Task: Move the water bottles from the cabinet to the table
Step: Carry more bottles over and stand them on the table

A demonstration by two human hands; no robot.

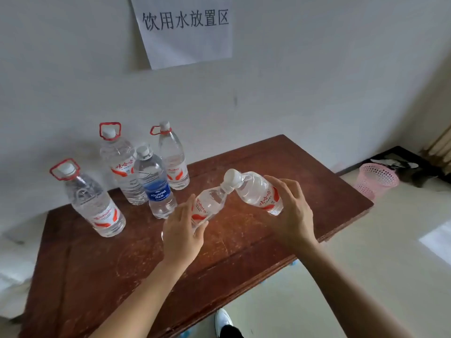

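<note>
1. Got a small clear plastic bottle in each hand, both held above the table (280,167), which is dark reddish wood, scuffed and a bit glossy.
2. My left hand (181,234) is wrapped around the base end of the left bottle (207,206). Ribbed body, red-and-white label. It's tilted, long axis running up and to the right, neck pointing at the other bottle.
3. My right hand (291,211) is closed on the bottom of the right bottle (256,191). Same smooth see-through plastic, red swoosh label, white screw cap. It leans the other way, cap pointing up and left.
4. The two necks look like they meet in the middle, the right cap covering the left bottle's top. Can't tell if they really touch.
5. Four more stand upright at the table's back left: three tall ones with red loop handles (95,203) (122,167) (173,159), and a blue-label one (156,184) between them.
6. Pink mesh basket (375,179) sits on the floor off to the right.
7. Paper sign (185,30) on the white wall.
</note>
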